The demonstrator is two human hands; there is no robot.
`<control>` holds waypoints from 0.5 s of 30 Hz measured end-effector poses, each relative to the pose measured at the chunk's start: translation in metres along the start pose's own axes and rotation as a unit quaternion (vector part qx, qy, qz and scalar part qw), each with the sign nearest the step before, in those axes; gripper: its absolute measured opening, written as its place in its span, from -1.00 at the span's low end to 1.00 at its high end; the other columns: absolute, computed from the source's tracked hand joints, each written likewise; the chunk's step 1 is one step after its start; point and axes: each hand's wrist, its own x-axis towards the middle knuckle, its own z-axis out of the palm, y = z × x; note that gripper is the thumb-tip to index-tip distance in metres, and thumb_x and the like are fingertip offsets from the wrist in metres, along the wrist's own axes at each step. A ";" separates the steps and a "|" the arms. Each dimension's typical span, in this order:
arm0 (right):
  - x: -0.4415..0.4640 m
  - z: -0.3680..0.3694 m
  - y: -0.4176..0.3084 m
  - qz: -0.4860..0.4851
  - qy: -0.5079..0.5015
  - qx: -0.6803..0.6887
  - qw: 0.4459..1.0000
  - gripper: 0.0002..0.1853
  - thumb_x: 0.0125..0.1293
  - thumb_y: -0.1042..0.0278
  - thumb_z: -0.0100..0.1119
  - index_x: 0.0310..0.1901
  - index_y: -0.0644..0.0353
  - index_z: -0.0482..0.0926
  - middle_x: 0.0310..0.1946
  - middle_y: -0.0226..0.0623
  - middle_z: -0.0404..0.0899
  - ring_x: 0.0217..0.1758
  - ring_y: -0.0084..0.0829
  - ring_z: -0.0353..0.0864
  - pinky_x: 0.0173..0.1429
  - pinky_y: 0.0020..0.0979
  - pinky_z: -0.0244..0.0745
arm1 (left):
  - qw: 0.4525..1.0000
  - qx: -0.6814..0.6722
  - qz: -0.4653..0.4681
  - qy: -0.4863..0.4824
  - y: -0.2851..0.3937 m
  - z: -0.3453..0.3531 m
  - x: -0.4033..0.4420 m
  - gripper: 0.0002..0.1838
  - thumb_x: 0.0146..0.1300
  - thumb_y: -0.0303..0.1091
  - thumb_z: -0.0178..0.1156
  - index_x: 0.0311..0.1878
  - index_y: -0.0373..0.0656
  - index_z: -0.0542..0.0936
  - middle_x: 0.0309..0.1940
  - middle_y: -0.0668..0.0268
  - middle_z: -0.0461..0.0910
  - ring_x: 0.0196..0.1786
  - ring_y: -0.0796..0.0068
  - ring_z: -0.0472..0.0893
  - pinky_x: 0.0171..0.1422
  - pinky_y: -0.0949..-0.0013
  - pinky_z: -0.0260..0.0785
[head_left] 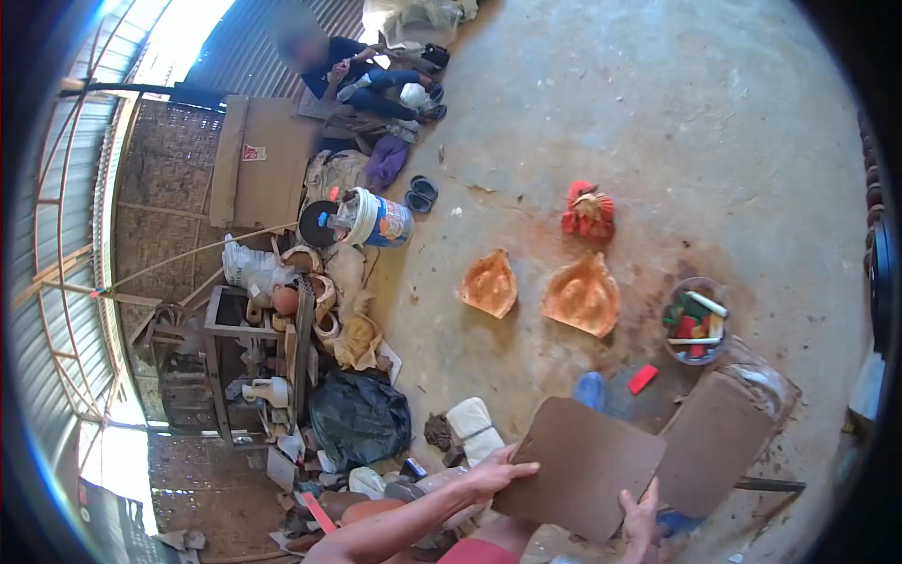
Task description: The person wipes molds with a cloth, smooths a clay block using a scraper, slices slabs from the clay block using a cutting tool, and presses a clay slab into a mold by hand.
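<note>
A flat brown square board [584, 461] with rounded corners is held tilted above my lap. My left hand [496, 473] grips its left edge, thumb lying on the top face and the other fingers hidden beneath. On the lower right edge, my right hand [641, 515] holds the same board, its fingers partly hidden. Just right of the board is a brown flat-topped slab or block [722, 428], its far end wrapped in something shiny. A small red block [643, 378] lies on the floor beyond the board.
Two orange moulded pieces [583, 296] and a red cloth bundle [589, 214] lie on the concrete floor. A tub [696, 355] holds coloured items. At left are a bucket [387, 223], a black plastic bag [359, 421] and a cluttered wooden shelf [246, 329]. Another person [362, 80] sits farther back.
</note>
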 end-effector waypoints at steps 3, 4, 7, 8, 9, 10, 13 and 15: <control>0.048 0.057 -0.021 -0.016 0.026 -0.200 0.979 -0.21 0.29 0.58 0.23 0.55 0.39 0.17 0.43 0.01 0.41 0.47 -0.12 0.42 0.60 -0.19 0.20 | 0.998 0.010 -0.044 -0.052 0.019 -0.073 0.076 -0.35 0.45 -0.28 0.35 0.51 -0.28 0.37 0.30 0.21 0.61 0.30 0.39 0.59 0.44 0.21 0.42; 0.065 0.074 -0.021 -0.010 0.037 -0.210 0.977 -0.22 0.31 0.55 0.23 0.55 0.39 0.17 0.43 0.03 0.41 0.47 -0.12 0.42 0.60 -0.19 0.21 | 0.998 0.028 -0.025 -0.054 0.021 -0.096 0.101 -0.33 0.44 -0.24 0.37 0.50 -0.27 0.37 0.29 0.22 0.62 0.28 0.39 0.59 0.43 0.21 0.43; 0.122 0.119 -0.036 0.039 0.068 -0.263 0.962 -0.22 0.36 0.51 0.25 0.56 0.41 0.15 0.48 0.04 0.34 0.52 -0.20 0.35 0.62 -0.22 0.17 | 0.990 0.140 0.000 0.010 0.068 -0.117 0.152 -0.25 0.36 -0.11 0.44 0.49 -0.24 0.39 0.27 0.23 0.63 0.22 0.35 0.64 0.38 0.23 0.47; 0.143 0.118 -0.010 -0.014 0.105 -0.281 0.954 -0.23 0.36 0.46 0.30 0.54 0.42 0.18 0.44 0.04 0.39 0.49 -0.20 0.38 0.60 -0.21 0.20 | 0.986 0.133 -0.100 0.029 0.089 -0.120 0.168 -0.20 0.31 -0.04 0.48 0.48 -0.25 0.39 0.25 0.18 0.64 0.19 0.30 0.66 0.36 0.22 0.50; 0.161 0.134 -0.023 -0.030 0.088 -0.275 0.957 -0.24 0.37 0.45 0.30 0.53 0.42 0.20 0.39 0.02 0.44 0.46 -0.20 0.41 0.58 -0.22 0.24 | 0.993 0.083 -0.078 -0.029 0.062 -0.153 0.215 -0.20 0.31 -0.10 0.49 0.48 -0.26 0.38 0.26 0.14 0.62 0.21 0.24 0.67 0.35 0.16 0.54; 0.181 0.132 -0.011 -0.060 0.098 -0.335 0.935 -0.30 0.39 0.46 0.29 0.49 0.40 0.24 0.34 -0.01 0.49 0.43 -0.24 0.45 0.55 -0.25 0.28 | 0.997 0.038 -0.057 -0.021 0.067 -0.158 0.237 -0.24 0.30 -0.19 0.50 0.46 -0.27 0.39 0.24 0.13 0.64 0.20 0.22 0.68 0.33 0.10 0.58; 0.250 0.155 -0.001 -0.121 0.059 -0.229 0.964 -0.42 0.39 0.52 0.26 0.39 0.37 0.33 0.26 -0.04 0.55 0.33 -0.29 0.53 0.46 -0.26 0.37 | 0.997 -0.025 0.014 -0.072 0.075 -0.185 0.309 -0.39 0.35 -0.40 0.43 0.41 -0.22 0.44 0.20 0.17 0.67 0.19 0.27 0.69 0.32 0.10 0.60; 0.289 0.164 0.005 -0.151 0.073 -0.249 0.954 -0.45 0.38 0.53 0.25 0.37 0.36 0.35 0.21 -0.03 0.59 0.28 -0.29 0.58 0.41 -0.24 0.42 | 0.998 -0.030 0.002 -0.055 0.089 -0.195 0.350 -0.43 0.36 -0.42 0.41 0.38 -0.24 0.44 0.20 0.15 0.67 0.17 0.26 0.70 0.29 0.08 0.61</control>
